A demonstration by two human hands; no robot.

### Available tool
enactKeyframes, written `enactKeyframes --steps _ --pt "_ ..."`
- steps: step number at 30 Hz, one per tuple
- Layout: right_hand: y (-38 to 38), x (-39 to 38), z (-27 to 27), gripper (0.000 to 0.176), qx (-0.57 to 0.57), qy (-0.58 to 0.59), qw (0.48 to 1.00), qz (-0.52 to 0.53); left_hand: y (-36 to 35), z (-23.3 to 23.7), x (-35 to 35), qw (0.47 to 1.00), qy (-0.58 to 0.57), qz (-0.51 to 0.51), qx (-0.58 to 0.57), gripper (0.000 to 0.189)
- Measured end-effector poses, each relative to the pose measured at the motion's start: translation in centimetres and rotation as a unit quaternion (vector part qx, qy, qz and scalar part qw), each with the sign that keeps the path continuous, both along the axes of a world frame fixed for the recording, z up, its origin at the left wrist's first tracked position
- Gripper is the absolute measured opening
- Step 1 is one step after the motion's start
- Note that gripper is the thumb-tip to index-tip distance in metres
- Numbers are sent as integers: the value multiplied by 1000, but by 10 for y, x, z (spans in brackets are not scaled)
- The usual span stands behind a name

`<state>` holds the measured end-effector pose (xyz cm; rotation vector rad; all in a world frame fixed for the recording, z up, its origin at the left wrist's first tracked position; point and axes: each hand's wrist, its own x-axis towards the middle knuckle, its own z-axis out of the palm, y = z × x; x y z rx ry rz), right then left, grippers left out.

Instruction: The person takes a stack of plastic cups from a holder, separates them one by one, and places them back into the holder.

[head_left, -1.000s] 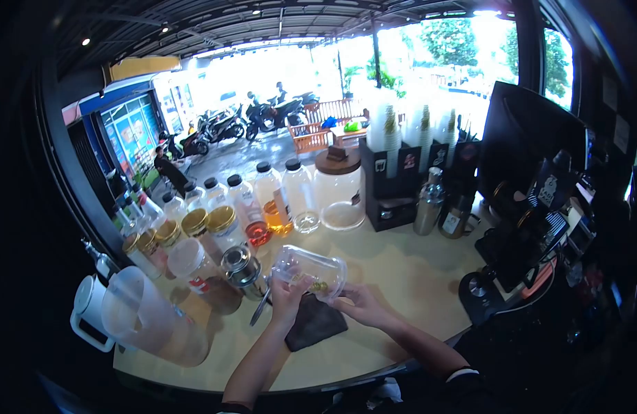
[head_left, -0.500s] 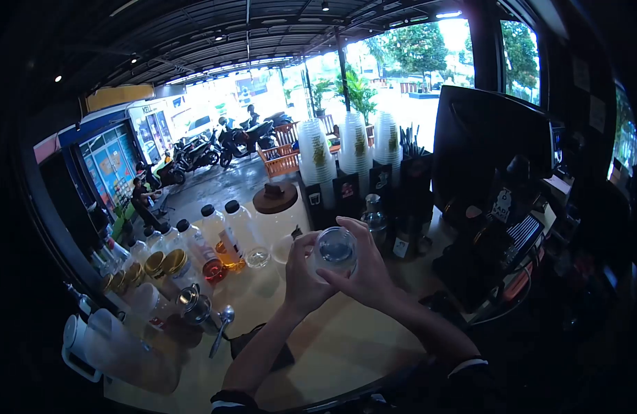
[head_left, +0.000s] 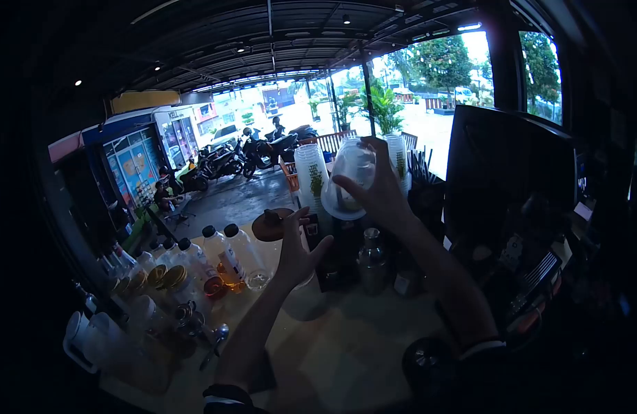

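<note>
Head view: jar (head_left: pixel 351 171) in right hand (head_left: pixel 385 200)

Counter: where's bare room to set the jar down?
Bare counter in front, between spoon on the left and black round base on the right. Crowded: bottles, pitcher left; shaker, cup stacks behind. Jar is in the right hand.

Left hand: your left hand (head_left: pixel 296 252) is bare, and so is the long forearm behind it.
Left sleeve: your left sleeve (head_left: pixel 225 401) is dark, with a thin pale line at the cuff.
Right hand: your right hand (head_left: pixel 380 196) is bare, forearm too.
Right sleeve: your right sleeve (head_left: pixel 494 359) is dark, edged with a narrow white band.
</note>
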<state>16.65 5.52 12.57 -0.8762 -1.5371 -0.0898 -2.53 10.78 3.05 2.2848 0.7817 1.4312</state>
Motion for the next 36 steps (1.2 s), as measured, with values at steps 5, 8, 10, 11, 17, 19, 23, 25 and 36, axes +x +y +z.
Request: enactKeyframes --steps 5,8,10,11,17,19,23,25,36 --pt "60 23 59 76 114 -38 991 -63 37 6 7 998 -3 62 28 76" --pt "86 43 91 76 183 -58 974 -119 61 14 16 991 -15 106 81 76" --pt "106 71 105 75 181 -74 967 -162 69 22 24 992 -46 91 76 72" --pt "111 87 108 75 159 -77 969 -172 71 26 27 992 -56 91 66 70" --pt "127 151 94 75 83 -81 979 -170 99 18 41 989 -83 78 96 70" --pt "132 163 86 75 48 -77 985 -145 102 16 45 985 -90 104 106 72" --pt "140 173 76 74 52 -93 984 -143 108 12 45 987 -94 96 93 73" --pt "135 175 75 84 -29 -62 992 -102 104 13 46 986 -90 100 95 73" --pt "160 179 48 72 -99 -114 988 -37 103 11 41 988 -69 96 96 73"
